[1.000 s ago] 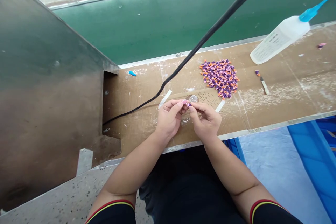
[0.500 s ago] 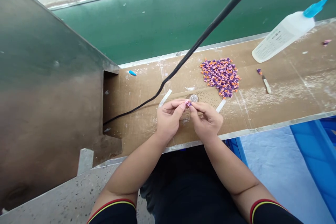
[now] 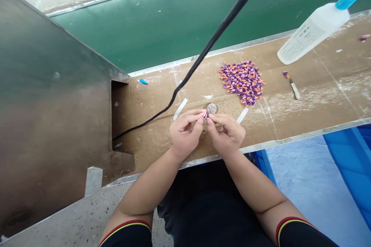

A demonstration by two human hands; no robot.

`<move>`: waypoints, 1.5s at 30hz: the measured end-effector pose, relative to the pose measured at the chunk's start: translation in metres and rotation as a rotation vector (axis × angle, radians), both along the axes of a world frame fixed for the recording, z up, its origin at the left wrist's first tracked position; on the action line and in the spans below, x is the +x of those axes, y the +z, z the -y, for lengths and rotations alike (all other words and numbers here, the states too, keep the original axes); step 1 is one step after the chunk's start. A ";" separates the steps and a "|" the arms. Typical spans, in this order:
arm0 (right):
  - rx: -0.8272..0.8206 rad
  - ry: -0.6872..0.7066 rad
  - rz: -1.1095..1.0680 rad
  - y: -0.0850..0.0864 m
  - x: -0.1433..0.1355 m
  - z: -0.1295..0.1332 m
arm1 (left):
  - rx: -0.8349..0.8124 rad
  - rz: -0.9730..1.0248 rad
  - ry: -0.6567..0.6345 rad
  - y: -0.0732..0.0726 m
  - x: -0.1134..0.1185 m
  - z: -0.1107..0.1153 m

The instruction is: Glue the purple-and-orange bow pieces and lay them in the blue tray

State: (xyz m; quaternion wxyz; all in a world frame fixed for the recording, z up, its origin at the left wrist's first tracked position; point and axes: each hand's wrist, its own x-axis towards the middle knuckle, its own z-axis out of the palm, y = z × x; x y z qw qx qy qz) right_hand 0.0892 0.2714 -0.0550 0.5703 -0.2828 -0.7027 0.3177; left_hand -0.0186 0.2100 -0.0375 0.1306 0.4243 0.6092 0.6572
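Observation:
A small purple and pink piece (image 3: pixel 206 115) is pinched between the fingertips of both hands above the cardboard-covered bench. My left hand (image 3: pixel 186 133) grips its left side, and my right hand (image 3: pixel 227 133) grips its right side. Just beyond the fingertips sits a small round clear object (image 3: pixel 212 108), beside a patch of dark dots (image 3: pixel 228 107) on the cardboard. A heap of similar purple, pink and orange pieces (image 3: pixel 242 81) lies farther back to the right. White strips (image 3: pixel 180 109) lie either side of the hands.
A black cable (image 3: pixel 199 60) crosses above the bench. On the right are a white bottle with blue nozzle (image 3: pixel 314 32) and a small white-handled knife (image 3: pixel 295 89). A metal housing (image 3: pixel 58 115) stands left, a blue cap (image 3: pixel 143 81) near it. A green belt (image 3: pixel 162 23) runs behind.
The view has shifted slightly. Both hands still hold the small piece, which has turned a little between the fingertips.

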 end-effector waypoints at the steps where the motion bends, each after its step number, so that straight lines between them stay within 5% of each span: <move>1: -0.007 -0.002 0.010 0.000 0.000 0.000 | 0.002 -0.070 0.014 0.000 0.000 0.000; 6: -0.004 0.002 -0.016 0.001 0.002 -0.001 | 0.026 -0.222 0.019 0.000 -0.001 0.001; 17: 0.137 -0.064 -0.035 0.000 0.000 -0.007 | 0.103 -0.032 -0.234 -0.013 0.004 0.004; 32: 0.096 -0.055 -0.059 0.000 -0.001 -0.006 | 0.086 0.275 -0.422 -0.023 0.002 0.005; 41: 0.062 -0.019 -0.074 -0.001 0.004 -0.010 | 0.069 0.337 -0.393 -0.019 0.005 0.001; 45: 0.036 0.037 -0.031 -0.002 0.008 -0.011 | 0.049 0.419 -0.232 -0.011 0.013 -0.002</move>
